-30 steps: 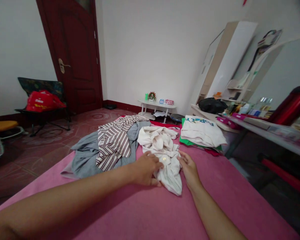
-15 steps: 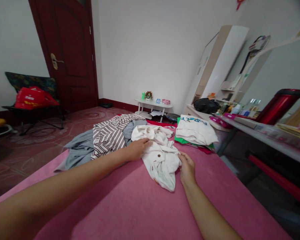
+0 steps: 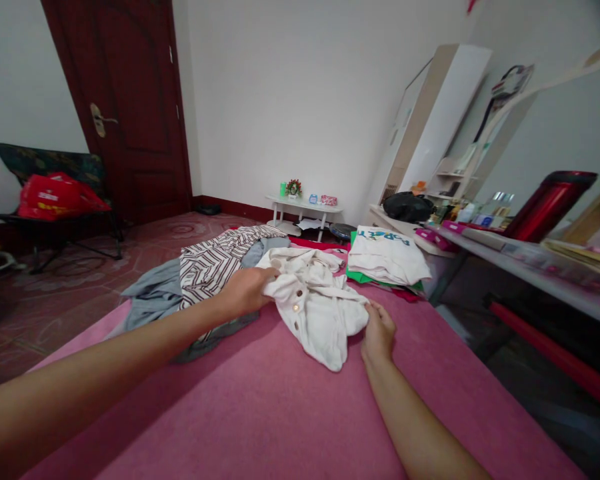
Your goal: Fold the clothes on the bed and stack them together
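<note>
A crumpled white buttoned garment [image 3: 320, 317] is spread between my hands over the pink bed cover [image 3: 260, 413]; its exact kind I cannot tell. My left hand [image 3: 253, 290] grips its left edge, fingers closed on the cloth. At the right edge, my right hand [image 3: 379, 327] pinches the fabric between thumb and fingers. Several dark and pale buttons show near the left side. Just left of it lie a striped brown-and-white garment [image 3: 210, 267] and a grey garment [image 3: 153, 293], in a loose heap partly behind my left hand.
Folded clothes [image 3: 390, 257], a white printed one on top, are stacked at the bed's far right. A desk [image 3: 540, 273] with a red flask [image 3: 550, 207] stands on the right. A small white table [image 3: 303, 203] is by the wall; a chair holds a red bag [image 3: 60, 197].
My left hand has moved left, pulling the garment's left edge outward. More buttons now show, and the cloth is spread wider. My right hand keeps its pinch.
</note>
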A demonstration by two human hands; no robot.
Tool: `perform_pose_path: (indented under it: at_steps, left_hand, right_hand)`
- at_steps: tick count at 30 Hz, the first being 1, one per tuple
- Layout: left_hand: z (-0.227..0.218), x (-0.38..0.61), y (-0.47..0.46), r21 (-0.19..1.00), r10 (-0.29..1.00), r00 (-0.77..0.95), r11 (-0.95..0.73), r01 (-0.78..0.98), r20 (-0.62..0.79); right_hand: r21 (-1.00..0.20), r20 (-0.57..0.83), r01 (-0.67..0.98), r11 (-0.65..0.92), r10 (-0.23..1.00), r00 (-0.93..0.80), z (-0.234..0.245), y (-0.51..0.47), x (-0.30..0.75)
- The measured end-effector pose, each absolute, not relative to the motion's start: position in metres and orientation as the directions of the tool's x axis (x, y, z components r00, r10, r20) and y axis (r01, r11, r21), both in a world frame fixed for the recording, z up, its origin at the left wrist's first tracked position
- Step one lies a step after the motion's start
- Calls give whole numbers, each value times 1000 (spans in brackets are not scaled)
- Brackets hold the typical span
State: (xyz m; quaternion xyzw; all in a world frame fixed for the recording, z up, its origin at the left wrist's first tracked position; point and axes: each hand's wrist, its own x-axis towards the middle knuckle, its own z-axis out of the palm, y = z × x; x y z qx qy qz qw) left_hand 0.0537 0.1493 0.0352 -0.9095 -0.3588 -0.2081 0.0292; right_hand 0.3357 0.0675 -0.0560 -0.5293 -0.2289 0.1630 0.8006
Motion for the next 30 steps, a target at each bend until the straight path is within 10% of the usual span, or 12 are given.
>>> perform_pose_path:
  at_steps: [5,9,14,17,24,30]
  left_hand:
    - [49,26,115,48,389,732,-897,440,559]
    - [43,26,92,172,357,739,-932,317,571]
    - [43,40,87,508,578,552,-810,295,601]
    - [48,44,86,569,612,520,-779,265,596]
    - [29,39,97,380,504,761,-852,360,408]
    - [4,47,132,133,510,789,-858,496,343]
  right_hand:
    - [-875,480,405,267,355,803,-41,57,334]
    - [-593,774,666,453,550,315,-10,28,288]
    - [-309,581,784,538,759,-292,-10,11,231]
    - [-327,590,862,388,796,-134,-21,23,241]
    - [-809,556,534,248,619,555,-12,39,317]
    - [-813,571,509,283,557,603,-14,36,332]
